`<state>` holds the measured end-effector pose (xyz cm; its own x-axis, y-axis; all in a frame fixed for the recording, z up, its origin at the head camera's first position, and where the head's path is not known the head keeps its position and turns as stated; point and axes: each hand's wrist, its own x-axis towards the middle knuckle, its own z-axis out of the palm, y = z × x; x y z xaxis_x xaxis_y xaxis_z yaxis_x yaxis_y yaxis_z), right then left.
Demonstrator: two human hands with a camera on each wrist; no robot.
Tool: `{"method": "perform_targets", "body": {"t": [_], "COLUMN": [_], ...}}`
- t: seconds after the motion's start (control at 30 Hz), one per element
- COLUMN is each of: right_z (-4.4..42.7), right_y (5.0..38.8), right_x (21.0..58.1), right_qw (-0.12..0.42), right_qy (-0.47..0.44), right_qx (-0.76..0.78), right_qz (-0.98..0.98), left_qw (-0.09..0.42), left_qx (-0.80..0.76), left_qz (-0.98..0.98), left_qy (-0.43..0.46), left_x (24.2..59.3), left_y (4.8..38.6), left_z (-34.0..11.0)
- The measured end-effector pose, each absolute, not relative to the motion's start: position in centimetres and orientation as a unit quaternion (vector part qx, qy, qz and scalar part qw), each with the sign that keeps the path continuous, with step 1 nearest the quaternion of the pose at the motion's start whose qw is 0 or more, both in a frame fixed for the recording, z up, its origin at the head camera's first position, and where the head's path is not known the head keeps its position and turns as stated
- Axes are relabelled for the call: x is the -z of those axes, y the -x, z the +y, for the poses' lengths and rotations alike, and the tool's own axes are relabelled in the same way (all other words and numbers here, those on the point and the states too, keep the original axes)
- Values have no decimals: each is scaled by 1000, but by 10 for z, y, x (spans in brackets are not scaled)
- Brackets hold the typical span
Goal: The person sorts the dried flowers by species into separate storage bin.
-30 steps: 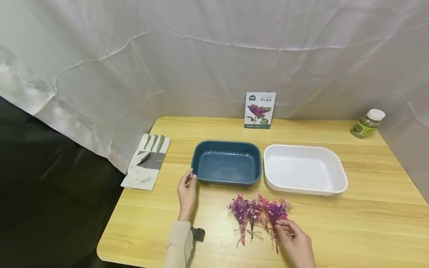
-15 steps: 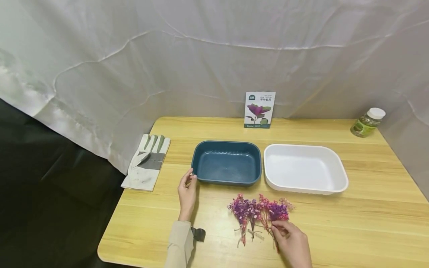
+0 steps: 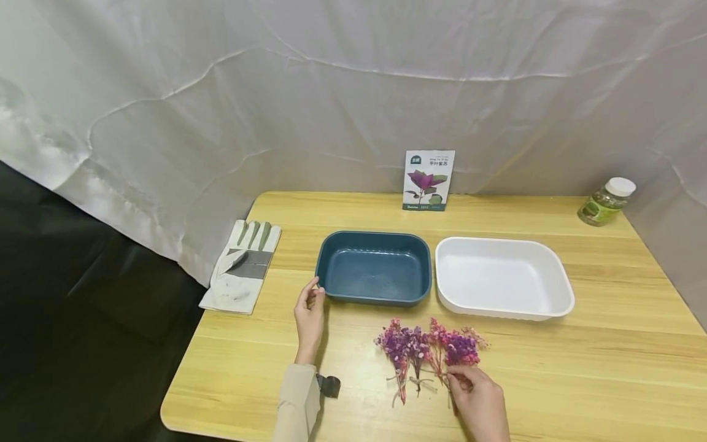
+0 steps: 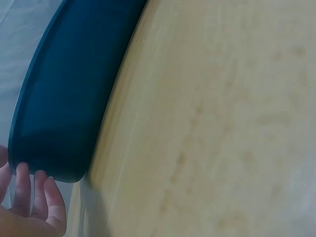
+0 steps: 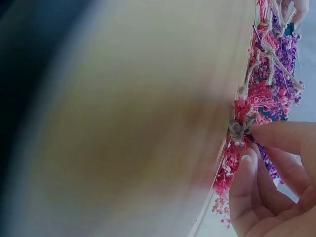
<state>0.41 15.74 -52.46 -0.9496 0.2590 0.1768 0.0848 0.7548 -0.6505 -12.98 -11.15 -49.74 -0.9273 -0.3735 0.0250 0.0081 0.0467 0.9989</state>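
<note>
Several small bunches of pink and purple dried flowers, tied with twine, lie side by side at the front of the table. My right hand pinches the tied stems of the rightmost dried flower bunch between thumb and fingers. Close up in the right wrist view, the fingertips meet at the twine knot. My left hand holds the near left corner of a dark blue plastic basin, its fingertips against the outer wall. Inside the basin nothing lies.
A white basin stands right of the blue one. A work glove lies at the left edge. Behind are a seed packet against the curtain and a white-capped jar at back right.
My right hand has shifted slightly left at the stems, and the rightmost bunch's flower head has moved a little right. My left hand stays at the blue basin's corner.
</note>
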Motion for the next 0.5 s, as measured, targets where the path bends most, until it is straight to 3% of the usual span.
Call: {"method": "perform_targets", "body": {"t": [0.27,0.5], "right_z": [157,154], "right_y": [-8,-13], "right_x": [514,504], "right_qw": [87,101], "right_qy": [153,185], "right_qx": [-399,-451], "right_qz": [-900,-867], "left_qw": [137,135], "left_qx": [676,686], "left_qz": [-712,-701], "left_qy": [-133,-145], "left_x": [498,500], "left_y": [130,131], "left_z": [-110,-112]}}
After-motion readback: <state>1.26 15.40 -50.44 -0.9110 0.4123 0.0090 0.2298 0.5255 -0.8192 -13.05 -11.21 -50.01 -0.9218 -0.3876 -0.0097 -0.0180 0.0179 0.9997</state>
